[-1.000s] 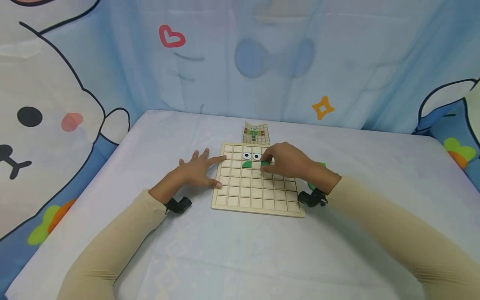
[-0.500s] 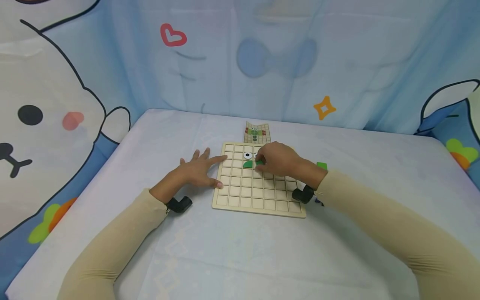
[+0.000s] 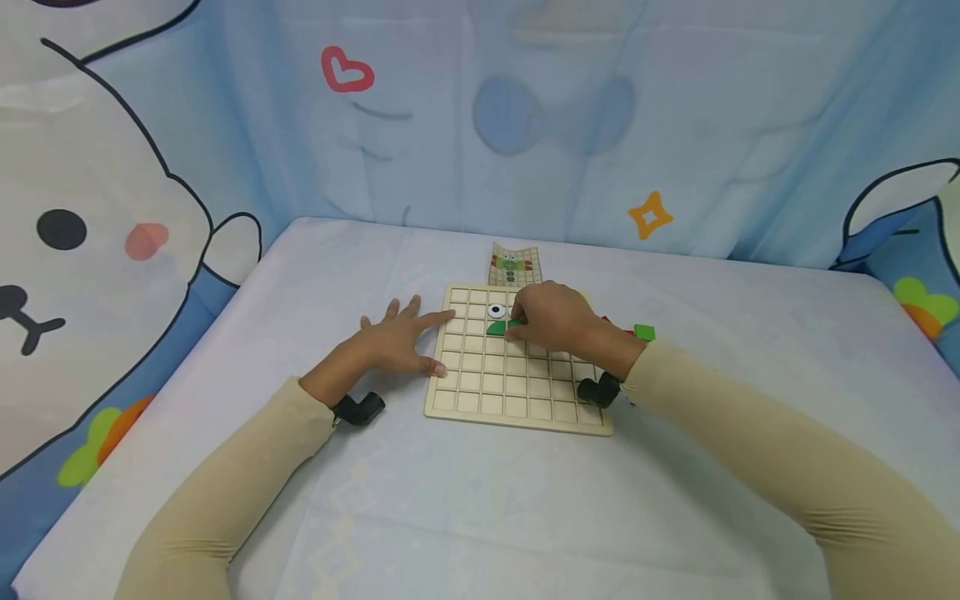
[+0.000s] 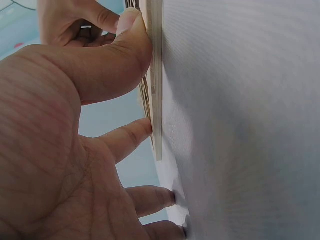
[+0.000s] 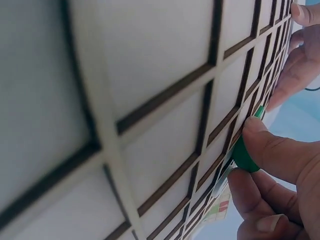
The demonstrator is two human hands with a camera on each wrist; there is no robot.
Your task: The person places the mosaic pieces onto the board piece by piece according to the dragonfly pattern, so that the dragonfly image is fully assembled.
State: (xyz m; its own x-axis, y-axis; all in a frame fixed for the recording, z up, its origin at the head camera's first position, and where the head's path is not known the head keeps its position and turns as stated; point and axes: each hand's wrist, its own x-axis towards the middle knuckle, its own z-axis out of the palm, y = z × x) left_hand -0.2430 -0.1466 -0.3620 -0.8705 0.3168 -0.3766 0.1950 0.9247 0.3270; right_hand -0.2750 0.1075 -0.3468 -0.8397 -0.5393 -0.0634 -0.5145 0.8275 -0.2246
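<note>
The right hand point(image 3: 553, 318) pinches a dark green piece point(image 5: 244, 154) between thumb and fingers, over the upper part of the board point(image 3: 491, 385). Whether that piece is fully down in its cell I can't fairly say, as the fingers cover most of it. The left hand point(image 3: 396, 342) grips nothing: its fingers are spread, with thumb and forefinger touching the board's left edge and other fingertips reaching the worktop point(image 3: 420, 500) outside it.

On the board, an eye piece point(image 3: 497, 311) sits in a cell near the far edge, and another green piece point(image 3: 496, 329) lies in the cell just below it. Those two look done; the one in the fingers seems to be the step in hand. Nearly all the other visible cells are bare. Set against the printed card point(image 3: 514, 268) right by the board's far edge, which also shows red shapes at the sides and dark green rounds lower down, the work looks to be at an early stage. A light green piece point(image 3: 644, 332) and a bit of red point(image 3: 629, 332) wait beyond the board's right side, partly behind the wrist.

The board lies flat on the worktop, pale and wood-like, squarish with rounded corners. Thin raised strips with dark brown edges divide its cells, and a plain rim runs around them.
</note>
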